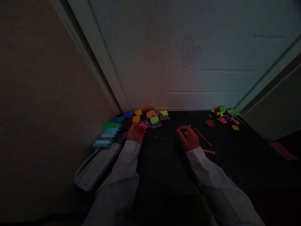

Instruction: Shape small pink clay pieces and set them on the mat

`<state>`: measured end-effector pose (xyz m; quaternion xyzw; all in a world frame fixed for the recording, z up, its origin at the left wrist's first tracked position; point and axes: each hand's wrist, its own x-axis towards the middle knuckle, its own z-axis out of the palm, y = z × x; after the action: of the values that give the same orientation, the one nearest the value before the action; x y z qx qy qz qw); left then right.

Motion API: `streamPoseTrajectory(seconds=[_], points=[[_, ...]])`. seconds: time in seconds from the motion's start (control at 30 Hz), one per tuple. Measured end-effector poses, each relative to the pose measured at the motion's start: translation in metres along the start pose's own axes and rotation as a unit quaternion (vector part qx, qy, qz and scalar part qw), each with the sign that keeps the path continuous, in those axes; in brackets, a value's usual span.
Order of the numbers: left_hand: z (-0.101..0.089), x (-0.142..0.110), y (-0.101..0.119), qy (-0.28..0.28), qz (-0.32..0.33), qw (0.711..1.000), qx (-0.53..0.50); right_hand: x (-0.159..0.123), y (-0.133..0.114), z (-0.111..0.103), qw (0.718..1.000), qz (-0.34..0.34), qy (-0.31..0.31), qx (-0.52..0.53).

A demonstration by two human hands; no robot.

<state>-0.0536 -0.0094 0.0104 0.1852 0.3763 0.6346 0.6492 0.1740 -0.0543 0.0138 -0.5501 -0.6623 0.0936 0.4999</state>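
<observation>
My left hand (pixel 135 133) is at the left of the dark table, palm turned partly up and fingers loosely bent apart. It is right beside a clear packet of pink clay (pixel 146 124), partly covering it; no grip on the packet is visible. My right hand (pixel 191 139) is raised a little right of the middle, thumb and forefinger pinched together. A small lump of pink clay (pixel 186 134) shows within its curled fingers. Between the hands lie several tiny balls, one of them a pink ball (pixel 156 137). Dim light blurs fine detail.
Packets of coloured clay, including a light green one (pixel 154 120), line the back left. A white case (pixel 96 169) lies at the left edge. Right of my right hand are a pink stick tool (pixel 203 137) and a pink strip (pixel 209 152). Colourful clay figures (pixel 221 111) stand back right.
</observation>
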Motion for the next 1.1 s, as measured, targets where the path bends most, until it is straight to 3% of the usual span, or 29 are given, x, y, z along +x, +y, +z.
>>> streamPoseTrajectory(seconds=[0.5,0.67,0.77,0.87,0.97,1.03,1.1], points=[[0.003,-0.001,-0.004,0.001,0.003,1.0,0.019,-0.002,-0.006,0.003,0.999,-0.028,-0.034,0.0],[0.008,-0.004,-0.014,-0.015,0.05,0.993,0.108,-0.004,-0.006,0.006,0.995,-0.073,-0.068,0.011],[0.011,-0.008,-0.024,-0.023,0.139,0.947,0.289,-0.007,-0.012,0.006,0.991,-0.08,-0.103,0.006],[0.01,-0.013,-0.032,-0.063,0.222,0.856,0.463,-0.012,-0.017,0.008,0.988,-0.077,-0.135,0.004],[0.007,-0.015,-0.032,-0.131,0.271,0.786,0.54,-0.013,-0.017,0.011,0.987,-0.075,-0.138,0.012],[0.005,-0.015,-0.03,-0.166,0.277,0.766,0.555,-0.012,-0.016,0.011,0.987,-0.082,-0.139,0.021],[0.002,-0.013,-0.028,-0.179,0.265,0.765,0.558,-0.01,-0.014,0.01,0.985,-0.092,-0.141,0.032]])
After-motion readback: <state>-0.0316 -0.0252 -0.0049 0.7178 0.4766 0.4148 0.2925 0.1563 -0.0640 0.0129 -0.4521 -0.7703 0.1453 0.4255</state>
